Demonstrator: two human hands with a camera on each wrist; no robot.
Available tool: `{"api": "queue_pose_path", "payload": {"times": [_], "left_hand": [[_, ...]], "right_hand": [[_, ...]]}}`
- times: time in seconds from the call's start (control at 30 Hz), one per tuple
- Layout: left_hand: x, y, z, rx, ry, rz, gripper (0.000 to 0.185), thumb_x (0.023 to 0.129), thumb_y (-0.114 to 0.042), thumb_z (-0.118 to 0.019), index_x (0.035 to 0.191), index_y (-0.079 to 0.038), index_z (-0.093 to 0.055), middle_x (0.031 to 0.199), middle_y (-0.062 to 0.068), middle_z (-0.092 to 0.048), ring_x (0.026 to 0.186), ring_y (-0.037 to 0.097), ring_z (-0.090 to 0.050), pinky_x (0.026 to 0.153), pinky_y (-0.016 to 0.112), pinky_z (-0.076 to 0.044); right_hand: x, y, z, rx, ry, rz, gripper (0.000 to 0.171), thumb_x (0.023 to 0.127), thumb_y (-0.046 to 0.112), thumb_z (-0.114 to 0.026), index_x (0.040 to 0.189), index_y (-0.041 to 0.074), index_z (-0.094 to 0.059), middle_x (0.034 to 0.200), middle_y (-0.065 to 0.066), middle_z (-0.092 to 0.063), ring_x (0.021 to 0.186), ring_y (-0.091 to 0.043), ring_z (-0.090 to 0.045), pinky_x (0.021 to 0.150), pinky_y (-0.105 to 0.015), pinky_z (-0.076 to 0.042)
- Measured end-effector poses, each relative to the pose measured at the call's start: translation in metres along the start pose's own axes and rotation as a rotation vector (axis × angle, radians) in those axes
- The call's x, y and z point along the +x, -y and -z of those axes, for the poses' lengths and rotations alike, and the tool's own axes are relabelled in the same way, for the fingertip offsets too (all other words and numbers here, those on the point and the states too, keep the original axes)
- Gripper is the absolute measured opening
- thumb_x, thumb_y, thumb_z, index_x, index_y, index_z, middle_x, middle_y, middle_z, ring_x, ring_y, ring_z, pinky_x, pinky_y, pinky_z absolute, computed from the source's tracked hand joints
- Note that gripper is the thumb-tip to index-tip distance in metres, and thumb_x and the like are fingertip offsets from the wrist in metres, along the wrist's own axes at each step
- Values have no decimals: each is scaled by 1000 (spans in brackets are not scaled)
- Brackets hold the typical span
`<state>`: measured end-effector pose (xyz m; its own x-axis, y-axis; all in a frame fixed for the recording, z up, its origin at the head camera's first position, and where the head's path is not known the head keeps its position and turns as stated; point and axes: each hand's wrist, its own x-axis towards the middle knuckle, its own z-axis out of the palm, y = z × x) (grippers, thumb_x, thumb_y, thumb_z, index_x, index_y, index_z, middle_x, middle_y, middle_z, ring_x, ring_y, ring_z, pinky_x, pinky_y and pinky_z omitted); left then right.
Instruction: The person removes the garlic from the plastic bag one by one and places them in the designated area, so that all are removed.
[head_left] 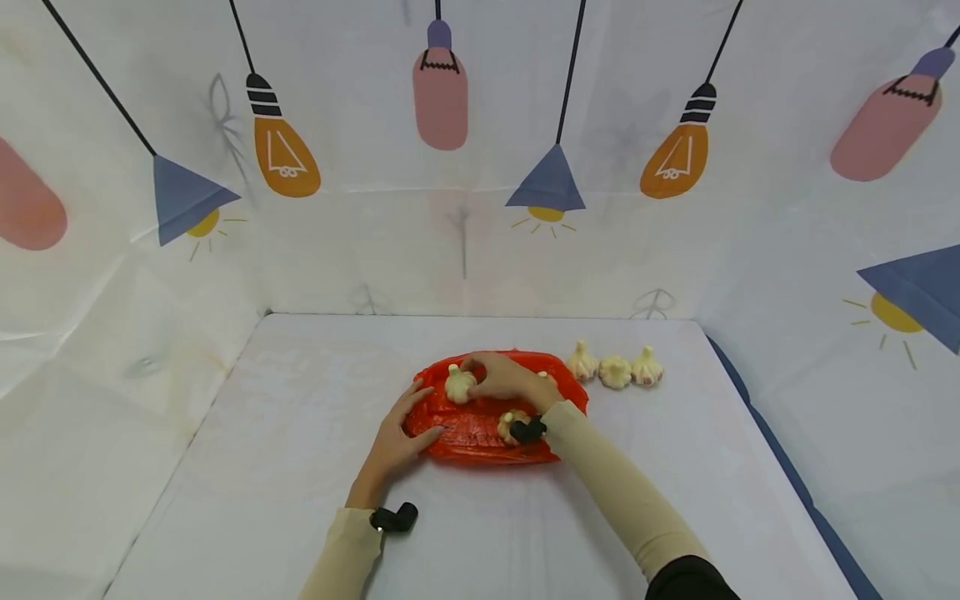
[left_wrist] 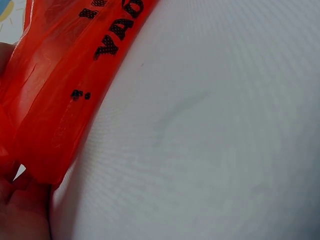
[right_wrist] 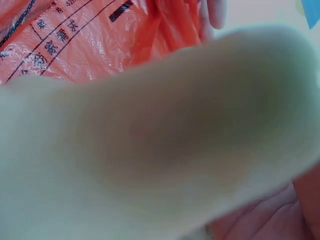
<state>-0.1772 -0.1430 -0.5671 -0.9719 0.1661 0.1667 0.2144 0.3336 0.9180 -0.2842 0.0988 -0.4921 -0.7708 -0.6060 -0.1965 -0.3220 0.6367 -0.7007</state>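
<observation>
A red plastic bag (head_left: 468, 446) with black printing lies spread on the table. My left hand (head_left: 395, 437) holds its left edge, thumb and fingers apart on the bag. In the left wrist view, bag film (left_wrist: 65, 110) runs between parts of that hand. My right hand (head_left: 506, 379) reaches over the bag and pinches a garlic bulb (head_left: 458, 387) near its upper left. Another garlic bulb (head_left: 510, 423) sits on the bag below the right wrist. A third bulb (head_left: 547, 378) is partly hidden behind the right hand. A blurred pale shape covers most of the right wrist view.
Three garlic bulbs (head_left: 615, 372) stand in a row just right of the bag, toward the back of the white table (head_left: 315, 375). A backdrop (head_left: 360, 233) printed with lamps rises behind the table and on both sides.
</observation>
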Motion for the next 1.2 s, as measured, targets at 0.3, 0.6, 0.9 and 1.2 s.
{"api": "queue_pose_path", "payload": {"times": [0.3,0.6,0.9,1.2], "left_hand": [[1,1,0,-4,1,-12,69,88,-29,-81,150,-15,-54,168,7,-33,157,37,-25,124,65,-21],[0,2,0,-4,-4,-16,69,88,-28,-81,149,-13,-54,168,7,-34,157,37,-25,124,64,-21],[0,2,-1,-7,-5,-13,69,88,-28,-81,149,-13,-54,168,6,-33,157,36,-24,125,64,-20],[0,1,-1,15,-9,-15,68,89,-30,-79,149,-12,-54,168,8,-33,156,39,-26,123,67,-21]], "right_hand": [[-10,4,10,41,-14,-13,42,93,22,-72,133,15,-61,136,-3,-63,111,-20,-58,100,-41,-53],[-24,0,17,188,-69,-5,42,91,19,-73,132,17,-63,134,-5,-62,90,-24,-64,70,-30,-54],[-47,3,22,339,-129,40,44,93,18,-72,136,15,-61,137,-10,-62,107,-29,-69,75,-43,-62],[-67,1,26,358,-230,48,45,94,22,-76,137,20,-61,137,-8,-63,118,-26,-67,85,-45,-62]]}}
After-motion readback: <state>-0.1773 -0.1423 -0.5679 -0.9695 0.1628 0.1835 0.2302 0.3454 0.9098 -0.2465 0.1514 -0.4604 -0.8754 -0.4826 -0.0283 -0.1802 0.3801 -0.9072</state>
